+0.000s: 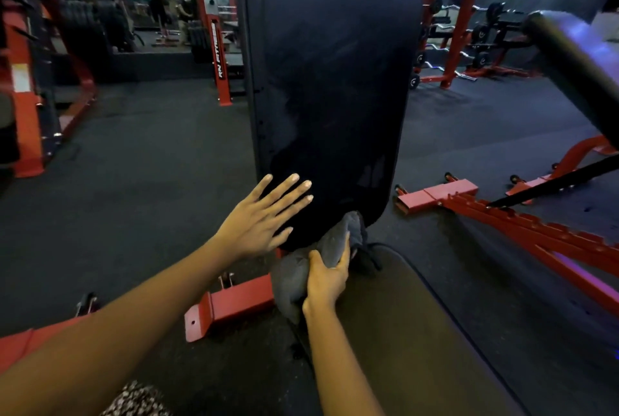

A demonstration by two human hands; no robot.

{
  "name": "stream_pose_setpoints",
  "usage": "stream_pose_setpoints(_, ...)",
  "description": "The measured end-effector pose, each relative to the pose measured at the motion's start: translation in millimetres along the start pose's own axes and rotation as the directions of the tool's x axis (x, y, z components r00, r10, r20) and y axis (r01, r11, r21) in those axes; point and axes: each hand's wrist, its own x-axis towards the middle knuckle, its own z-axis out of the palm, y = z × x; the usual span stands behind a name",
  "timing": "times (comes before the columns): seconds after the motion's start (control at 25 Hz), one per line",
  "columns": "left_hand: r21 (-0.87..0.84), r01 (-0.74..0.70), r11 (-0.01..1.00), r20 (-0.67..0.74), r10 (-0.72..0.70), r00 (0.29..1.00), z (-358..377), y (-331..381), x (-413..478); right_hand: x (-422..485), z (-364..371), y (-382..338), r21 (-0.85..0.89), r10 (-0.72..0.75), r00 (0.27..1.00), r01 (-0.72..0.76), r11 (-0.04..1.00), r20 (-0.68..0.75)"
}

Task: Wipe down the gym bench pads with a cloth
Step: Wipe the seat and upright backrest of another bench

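Observation:
The bench's black back pad stands raised and steeply inclined in the middle of the view. Its dark seat pad lies flat below, toward me. My left hand rests flat with spread fingers on the back pad's lower left edge. My right hand grips a bunched grey cloth at the gap where the back pad meets the seat pad. Part of the cloth pokes up against the back pad's bottom edge.
Red bench frame feet sit on the dark rubber floor left of the seat. A second red bench frame with a black pad stands to the right. Red racks with barbells and plates line the back.

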Motion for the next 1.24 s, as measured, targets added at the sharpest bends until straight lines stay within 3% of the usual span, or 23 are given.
stream_pose_setpoints(0.16,-0.136,0.039,0.990,-0.005,-0.040,0.999,-12.3,3.8,-1.1,-36.3,-1.8,11.7,-0.033,-0.088,0.979,0.095,0.995,0.184)
stream_pose_setpoints(0.24,-0.366,0.147,0.919,-0.046,-0.176,0.983,-30.2,7.3,-4.6,-40.2,-16.6,8.4,-0.058,-0.189,0.960,0.205,0.977,0.209)
stream_pose_setpoints(0.28,-0.523,0.237,0.819,-0.057,-0.311,0.949,-39.3,8.4,-7.1,-38.5,-23.3,1.8,-0.094,-0.258,0.942,0.283,0.954,0.214)
stream_pose_setpoints(0.36,-0.764,0.407,0.501,0.012,-0.619,0.785,-56.0,5.1,-10.4,-31.4,-31.1,-23.3,-0.154,-0.440,0.855,0.491,0.858,0.275)
stream_pose_setpoints(0.44,-0.885,0.450,0.117,0.194,-0.787,0.586,-68.7,-9.4,-1.4,-28.3,-26.8,-70.6,-0.146,-0.638,0.697,0.704,0.695,0.326)
stream_pose_setpoints(0.52,-0.905,0.347,-0.245,0.389,-0.807,0.444,-79.9,-31.5,21.4,-24.5,-12.9,-128.4,-0.147,-0.833,0.459,0.888,0.435,0.310)
stream_pose_setpoints(0.56,-0.890,0.266,-0.369,0.452,-0.784,0.426,-86.1,-41.7,35.6,-21.7,-2.4,-160.3,-0.157,-0.898,0.326,0.944,0.291,0.295)
stream_pose_setpoints(0.64,-0.847,0.128,-0.516,0.513,-0.733,0.447,-97.5,-53.1,61.3,-14.5,21.7,-223.0,-0.227,-0.954,0.104,0.973,0.039,0.282)
stream_pose_setpoints(0.72,-0.814,0.020,-0.581,0.512,-0.700,0.497,-105.9,-59.7,77.8,-9.9,51.0,-282.8,-0.346,-0.952,-0.077,0.920,-0.182,0.297)
stream_pose_setpoints(0.76,-0.793,-0.004,-0.610,0.522,-0.682,0.512,-105.4,-61.9,81.4,-8.1,66.0,-307.0,-0.409,-0.929,-0.119,0.873,-0.266,0.350)
stream_pose_setpoints(0.8,-0.766,-0.018,-0.643,0.548,-0.666,0.506,-102.1,-64.8,82.3,-7.0,80.0,-325.3,-0.459,-0.883,-0.114,0.820,-0.342,0.455)
stream_pose_setpoints(0.92,-0.696,-0.076,-0.714,0.608,-0.643,0.466,-86.3,-78.5,75.7,-2.2,109.3,-341.3,-0.502,-0.671,0.066,0.718,-0.482,0.739)
stream_pose_setpoints(0.96,-0.686,-0.076,-0.724,0.608,-0.628,0.485,-82.6,-81.7,73.1,-0.2,111.7,-339.6,-0.489,-0.644,0.056,0.701,-0.519,0.763)
stream_pose_setpoints(1.12,-0.662,-0.140,-0.737,0.583,-0.622,0.523,-79.5,-83.5,68.0,5.2,109.3,-329.8,-0.408,-0.640,-0.177,0.638,-0.653,0.747)
stream_pose_setpoints(1.24,-0.629,-0.246,-0.737,0.577,-0.655,0.487,-74.7,-78.1,66.8,11.9,105.7,-290.8,-0.307,-0.524,-0.312,0.538,-0.785,0.793)
